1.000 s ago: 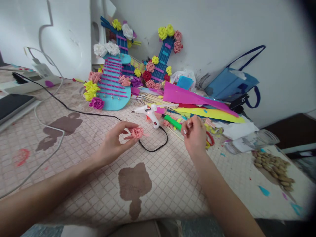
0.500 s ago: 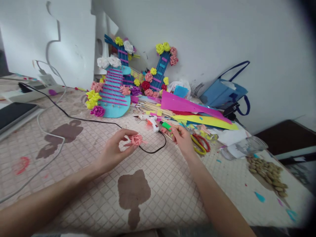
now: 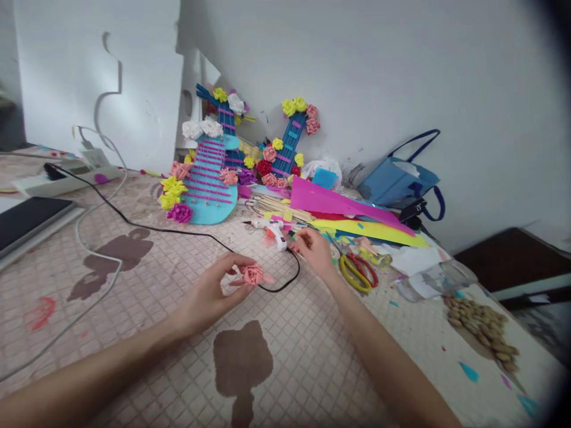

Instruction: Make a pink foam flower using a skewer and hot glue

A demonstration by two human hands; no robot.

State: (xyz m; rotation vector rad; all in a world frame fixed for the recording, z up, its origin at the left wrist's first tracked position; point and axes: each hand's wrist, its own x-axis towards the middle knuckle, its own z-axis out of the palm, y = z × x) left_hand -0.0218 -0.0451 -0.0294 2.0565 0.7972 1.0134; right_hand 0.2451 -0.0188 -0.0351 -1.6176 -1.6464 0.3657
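My left hand [image 3: 223,279] pinches a pink paper rose [image 3: 253,274] between thumb and fingers, just above the tablecloth. Pointed pink petals stick out from its sides. My right hand [image 3: 313,249] is closed, its fingertips down among the craft scraps. What those fingertips hold, if anything, is hidden. Beside them lies a white hot glue gun [image 3: 273,230], nozzle to the left, its black cord looping between my hands. Some pink paper [image 3: 294,246] shows at the right fingertips. Scissors with yellow and red handles [image 3: 357,273] rest to the right of that hand.
Flower-trimmed paper guitars [image 3: 209,178] stand against the wall. Behind my right hand are thin sticks [image 3: 281,209] and magenta sheets [image 3: 339,205]. A power strip [image 3: 66,178] and dark tablet [image 3: 33,223] lie left; a blue bag [image 3: 397,181] and a nut pile [image 3: 479,327] are right.
My right hand has moved left toward the glue gun, and its fingers now mostly cover the green object seen before. My left hand still holds the rose. The view has tilted up slightly.
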